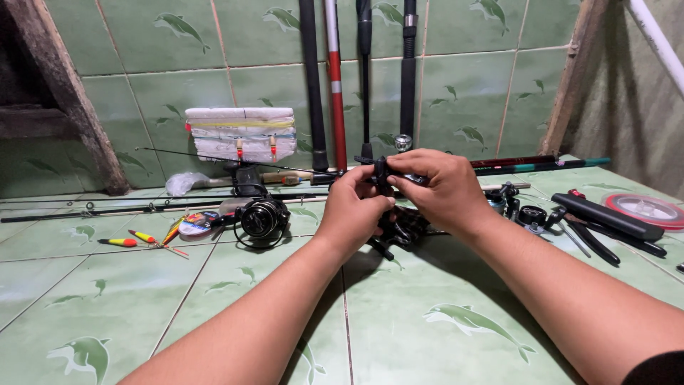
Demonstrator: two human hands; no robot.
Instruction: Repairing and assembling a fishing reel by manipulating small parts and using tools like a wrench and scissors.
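Both my hands meet above the green tiled floor, holding a black fishing reel (396, 227). My left hand (354, 208) grips the reel's upper part from the left, thumb on top. From the right, my right hand (440, 191) wraps over it, fingers curled on a small black part at the top (380, 170). Most of the reel is hidden behind the hands; its lower body and handle show beneath them.
A second black reel (261, 217) on a rod lies to the left, beside coloured floats (142, 239). Several rods (335, 78) lean on the tiled wall, by a white foam block (241, 133). Reel parts (531, 212), black tools (605, 217) and a line spool (647, 207) lie right.
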